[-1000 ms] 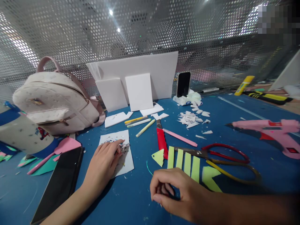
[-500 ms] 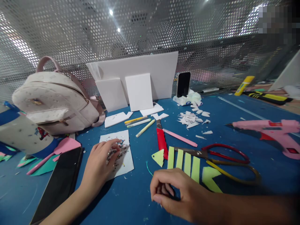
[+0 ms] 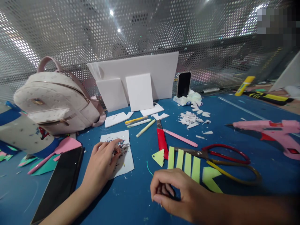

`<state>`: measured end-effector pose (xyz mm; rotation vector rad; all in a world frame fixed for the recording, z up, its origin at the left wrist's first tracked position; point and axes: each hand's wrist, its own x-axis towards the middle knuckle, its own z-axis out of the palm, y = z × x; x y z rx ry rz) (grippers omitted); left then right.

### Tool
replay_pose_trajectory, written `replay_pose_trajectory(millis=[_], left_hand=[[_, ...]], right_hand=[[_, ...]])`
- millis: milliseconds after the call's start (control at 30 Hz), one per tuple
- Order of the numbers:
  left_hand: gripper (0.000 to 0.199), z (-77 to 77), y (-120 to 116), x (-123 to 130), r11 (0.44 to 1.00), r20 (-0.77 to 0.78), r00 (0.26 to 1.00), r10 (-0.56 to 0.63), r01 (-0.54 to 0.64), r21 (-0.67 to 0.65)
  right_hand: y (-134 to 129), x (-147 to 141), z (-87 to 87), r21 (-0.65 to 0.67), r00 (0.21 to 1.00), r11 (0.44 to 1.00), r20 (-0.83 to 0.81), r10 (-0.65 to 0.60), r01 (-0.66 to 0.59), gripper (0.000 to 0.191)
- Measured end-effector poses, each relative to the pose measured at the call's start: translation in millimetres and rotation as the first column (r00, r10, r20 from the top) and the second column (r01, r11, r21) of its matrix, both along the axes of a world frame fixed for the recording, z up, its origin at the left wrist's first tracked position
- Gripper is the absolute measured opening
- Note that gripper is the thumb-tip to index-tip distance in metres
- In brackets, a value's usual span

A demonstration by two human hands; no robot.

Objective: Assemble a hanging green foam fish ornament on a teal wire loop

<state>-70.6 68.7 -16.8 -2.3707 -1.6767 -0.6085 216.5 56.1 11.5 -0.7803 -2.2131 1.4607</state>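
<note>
My left hand (image 3: pixel 104 161) hovers over a white sheet (image 3: pixel 119 170) strewn with tiny dark and coloured bits (image 3: pixel 120 144). Its thumb and fingertips are drawn together in a pinch; whatever lies between them is too small to name. Resting in front of me, my right hand (image 3: pixel 175 193) is curled closed, thumb against the index finger, and its inside is partly hidden. Just beyond it lie light green strips (image 3: pixel 180 159) and a green fish-head cutout (image 3: pixel 158 157) with an eye dot. A thin teal thread (image 3: pixel 149 168) curves beside the right hand.
Scissors (image 3: pixel 226 153), a red-handled cutter (image 3: pixel 161 140), pens (image 3: pixel 145 128) and a pink glue gun (image 3: pixel 269 128) lie ahead. Left are a dark phone (image 3: pixel 58 184) and a backpack (image 3: pixel 56 103). White boards (image 3: pixel 139 92), a propped phone (image 3: pixel 184 84) and scraps (image 3: pixel 188 118) are behind.
The thumb and fingertips of my left hand have come closer together above the white sheet. My right hand stays in place.
</note>
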Motion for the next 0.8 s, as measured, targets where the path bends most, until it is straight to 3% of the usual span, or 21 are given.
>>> replay_pose_trajectory(millis=[333,567,800], left_hand=[[0.045,0.8,-3.8,3.4,0.999,0.241,0.970,-0.034,0.034,0.002],[0.036,0.8,-3.3,1.1,0.992,0.231,0.964,-0.128,0.122,0.039],[0.031,1.8,-3.7,-0.9,0.990,0.221,0.966,-0.135,0.125,0.060]], right_hand=[[1.1,-0.4,0.6,-0.017,1.000,1.000,-0.013,0.001,-0.002,0.003],[0.2,0.2,1.2,-0.013,1.000,1.000,0.008,0.000,0.000,0.004],[2.5,-1.6,0.9,-0.052,1.000,0.999,0.001,0.005,-0.005,0.004]])
